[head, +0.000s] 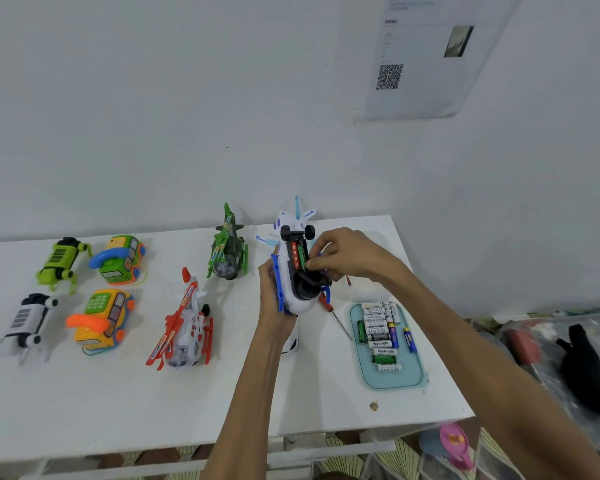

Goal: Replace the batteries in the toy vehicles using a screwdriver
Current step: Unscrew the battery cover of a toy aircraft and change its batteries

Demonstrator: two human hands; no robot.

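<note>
My left hand (272, 299) grips a white and blue toy plane (288, 265), held belly-up above the table. Its battery bay is open and shows a red battery (294, 254) and a green battery (302, 257). The fingertips of my right hand (343, 254) pinch at the green battery's near end in the bay. A red-handled screwdriver (336, 320) lies on the table just right of the plane. A pale blue tray (409, 375) with several loose batteries (378, 327) sits to the right.
Several other toys stand on the white table (118, 403): a green helicopter (227, 247), a red and white helicopter (184, 323), two phone buses (120, 259) (103, 320), two robot dogs (61, 261) (28, 320). Clutter fills the floor at right.
</note>
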